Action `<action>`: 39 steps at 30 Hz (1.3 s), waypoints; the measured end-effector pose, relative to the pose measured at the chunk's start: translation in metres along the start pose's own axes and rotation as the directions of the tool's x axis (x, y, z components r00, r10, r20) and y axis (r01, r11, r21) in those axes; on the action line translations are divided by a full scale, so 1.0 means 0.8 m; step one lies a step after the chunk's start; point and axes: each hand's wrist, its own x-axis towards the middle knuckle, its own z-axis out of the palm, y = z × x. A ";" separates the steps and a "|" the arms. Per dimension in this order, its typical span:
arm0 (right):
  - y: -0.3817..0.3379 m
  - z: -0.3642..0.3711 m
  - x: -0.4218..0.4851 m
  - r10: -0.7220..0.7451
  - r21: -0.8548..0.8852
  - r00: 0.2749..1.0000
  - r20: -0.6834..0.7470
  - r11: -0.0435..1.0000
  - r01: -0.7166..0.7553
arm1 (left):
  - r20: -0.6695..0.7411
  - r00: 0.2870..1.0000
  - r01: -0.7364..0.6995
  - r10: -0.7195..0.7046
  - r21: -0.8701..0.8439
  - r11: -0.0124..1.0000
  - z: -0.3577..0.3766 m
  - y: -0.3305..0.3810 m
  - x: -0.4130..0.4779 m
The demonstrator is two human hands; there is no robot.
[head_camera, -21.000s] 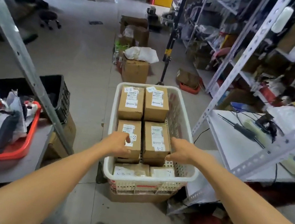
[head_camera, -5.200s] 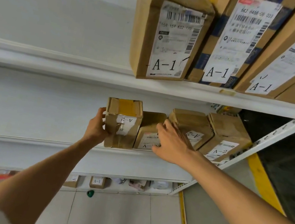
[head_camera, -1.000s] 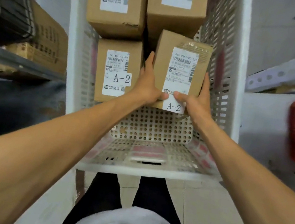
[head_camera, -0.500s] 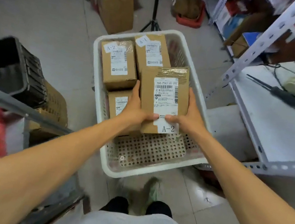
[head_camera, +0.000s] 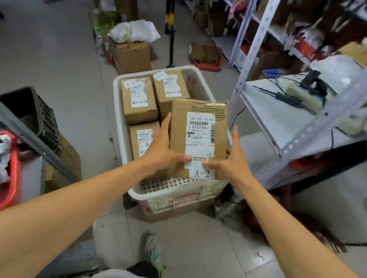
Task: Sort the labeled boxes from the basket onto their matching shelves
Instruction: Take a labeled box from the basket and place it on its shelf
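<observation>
I hold a brown cardboard box (head_camera: 198, 136) with a white shipping label marked A-2 above the white plastic basket (head_camera: 118, 112). My left hand (head_camera: 163, 147) grips its left side and my right hand (head_camera: 230, 159) its right side, thumbs on the label. Inside the basket lie three more labeled boxes: one marked A-2 (head_camera: 138, 100) at the far left, one (head_camera: 169, 87) at the far right, and one (head_camera: 142, 139) partly hidden behind my left hand. The near part of the basket floor is bare.
A white metal shelf unit (head_camera: 278, 121) with cables and tools stands right of the basket. A red tray (head_camera: 6, 193) of clutter and a black crate (head_camera: 35, 112) sit at the left. Cardboard boxes (head_camera: 131, 56) and a tripod (head_camera: 170, 38) stand on the floor beyond.
Both hands have lifted the A-2 box out of the basket and up toward me. The view has tilted up, showing more of the room.
</observation>
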 end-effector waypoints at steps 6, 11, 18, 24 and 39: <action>0.068 -0.055 -0.142 0.030 -0.090 0.998 -0.056 0.995 -0.035 | 0.112 0.992 -0.059 0.056 0.021 0.998 0.095 0.000 -0.106; 0.115 -0.116 -0.242 0.099 0.002 0.970 -0.224 0.995 -0.101 | 0.209 0.974 -0.099 0.083 0.066 0.993 0.179 0.029 -0.155; 0.140 -0.236 -0.358 0.116 0.061 0.865 -0.489 0.993 -0.099 | 0.461 0.851 -0.306 0.251 0.048 0.951 0.318 0.114 -0.172; 0.137 -0.339 -0.468 0.117 0.066 0.614 -0.780 0.992 -0.105 | 0.696 0.607 -0.418 0.383 -0.129 0.899 0.460 0.214 -0.192; 0.124 -0.386 -0.737 0.200 0.280 -0.308 -0.930 0.929 -0.243 | 0.900 -0.246 -0.292 0.361 -0.424 0.858 0.711 0.385 -0.399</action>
